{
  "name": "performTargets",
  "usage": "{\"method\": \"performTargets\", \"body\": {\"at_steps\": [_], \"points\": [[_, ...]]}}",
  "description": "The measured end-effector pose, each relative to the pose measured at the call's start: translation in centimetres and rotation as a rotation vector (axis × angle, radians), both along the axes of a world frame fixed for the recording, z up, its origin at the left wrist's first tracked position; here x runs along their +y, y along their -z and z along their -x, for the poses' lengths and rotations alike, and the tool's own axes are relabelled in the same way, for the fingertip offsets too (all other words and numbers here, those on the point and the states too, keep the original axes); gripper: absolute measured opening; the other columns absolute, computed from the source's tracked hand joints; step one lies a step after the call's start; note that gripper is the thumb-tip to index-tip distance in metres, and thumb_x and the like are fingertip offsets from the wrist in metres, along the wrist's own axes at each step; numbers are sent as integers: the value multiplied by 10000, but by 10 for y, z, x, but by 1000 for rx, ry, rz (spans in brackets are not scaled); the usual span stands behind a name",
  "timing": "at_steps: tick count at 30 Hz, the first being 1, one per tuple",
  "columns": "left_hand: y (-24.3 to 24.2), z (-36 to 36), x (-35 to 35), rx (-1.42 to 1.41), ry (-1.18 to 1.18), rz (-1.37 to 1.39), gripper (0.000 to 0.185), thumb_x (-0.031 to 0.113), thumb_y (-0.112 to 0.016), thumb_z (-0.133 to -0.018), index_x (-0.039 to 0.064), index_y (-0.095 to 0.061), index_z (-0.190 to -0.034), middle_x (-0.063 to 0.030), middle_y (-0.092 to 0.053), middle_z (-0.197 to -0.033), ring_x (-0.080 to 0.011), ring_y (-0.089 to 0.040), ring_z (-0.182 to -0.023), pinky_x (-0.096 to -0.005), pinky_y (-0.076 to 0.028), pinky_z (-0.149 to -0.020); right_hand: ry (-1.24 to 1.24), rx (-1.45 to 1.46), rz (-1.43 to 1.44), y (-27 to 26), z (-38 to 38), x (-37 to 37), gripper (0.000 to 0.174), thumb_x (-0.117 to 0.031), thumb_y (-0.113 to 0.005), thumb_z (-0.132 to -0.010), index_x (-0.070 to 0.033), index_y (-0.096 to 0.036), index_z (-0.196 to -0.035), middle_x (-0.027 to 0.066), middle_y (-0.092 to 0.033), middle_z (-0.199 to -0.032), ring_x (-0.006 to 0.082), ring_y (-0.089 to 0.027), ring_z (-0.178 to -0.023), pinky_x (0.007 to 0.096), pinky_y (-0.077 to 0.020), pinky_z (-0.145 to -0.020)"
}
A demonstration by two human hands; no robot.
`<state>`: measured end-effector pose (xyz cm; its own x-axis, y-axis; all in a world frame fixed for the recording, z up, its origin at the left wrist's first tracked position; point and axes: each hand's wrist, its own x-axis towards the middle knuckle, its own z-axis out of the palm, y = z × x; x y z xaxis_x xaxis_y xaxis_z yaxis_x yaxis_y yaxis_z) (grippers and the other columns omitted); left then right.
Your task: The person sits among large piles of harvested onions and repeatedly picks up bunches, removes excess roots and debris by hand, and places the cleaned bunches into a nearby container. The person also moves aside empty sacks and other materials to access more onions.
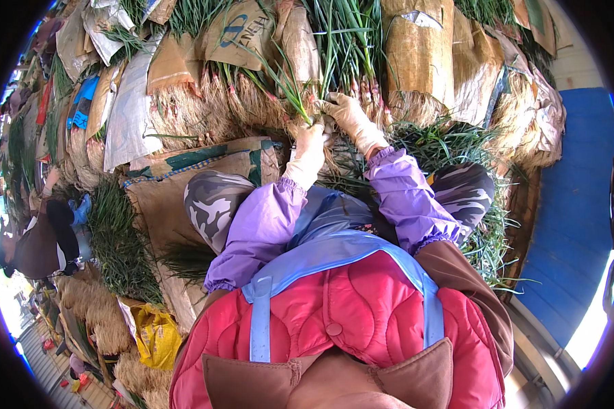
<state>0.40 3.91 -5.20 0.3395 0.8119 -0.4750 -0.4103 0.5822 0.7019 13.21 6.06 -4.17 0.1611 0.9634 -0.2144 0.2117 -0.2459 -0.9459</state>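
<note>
My left hand (307,148), in a pale glove, grips the lower stems of green onion plants (298,105) whose leaves fan up and to the left. Close on its right, my right hand (349,118), gloved too, has its fingertips at the reddish stem bases; whether it pinches a stem cannot be told. Pale roots hang around and below the fingers. Behind both hands stand rows of bundled green onions (366,89) with reddish bulbs and long roots, partly wrapped in woven sacks (420,51).
Loose green leaves (435,145) lie by my right knee. Folded woven sacks (184,189) lie at the left, beside a leaf pile (120,240) and a yellow bag (156,335). Another person (38,240) works at the far left. A blue panel (568,214) borders the right side.
</note>
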Motion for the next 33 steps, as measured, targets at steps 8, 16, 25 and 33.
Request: {"method": "performTargets", "body": {"at_steps": [8, 16, 25, 33], "points": [[-21, -4, 0, -51, -119, 144, 138, 163, -516, -968, 38, -575, -978, 34, -473, -692, -64, -385, -511, -221, -340, -477, 348, -699, -124, -16, -33, 11, 174, -235, -580, -864, -103, -672, -799, 129, -679, -801, 310, -672, -736, 411, -526, -656], [-27, -12, 6, -83, 58, 87, 290, 292, -562, -968, 31, -614, -1083, 72, -296, -565, -72, -288, -494, -245, -286, -505, 256, -664, 113, -3, -114, 63, 405, -309, -686, -855, 1, -620, -1106, 208, -676, -1011, 339, -656, -950, 381, -500, -851], [-17, -16, 5, 254, 271, -35, 239, 289, -547, -971, 76, -597, -875, 43, -481, -632, -71, -404, -516, -223, -329, -475, 19, -150, 22, 21, -44, -14, 199, -179, -554, -959, -20, -617, -1062, 60, -645, -873, 142, -576, -705, 248, -479, -665], [-21, -2, 3, -563, 178, 363, 223, 257, -525, -975, 34, -535, -983, 87, -327, -640, -41, -282, -495, -193, -259, -479, 230, 1088, 66, 69, -63, 3, 165, -63, -419, -976, -13, -562, -1040, 37, -586, -771, 100, -534, -581, 193, -454, -503]]}}
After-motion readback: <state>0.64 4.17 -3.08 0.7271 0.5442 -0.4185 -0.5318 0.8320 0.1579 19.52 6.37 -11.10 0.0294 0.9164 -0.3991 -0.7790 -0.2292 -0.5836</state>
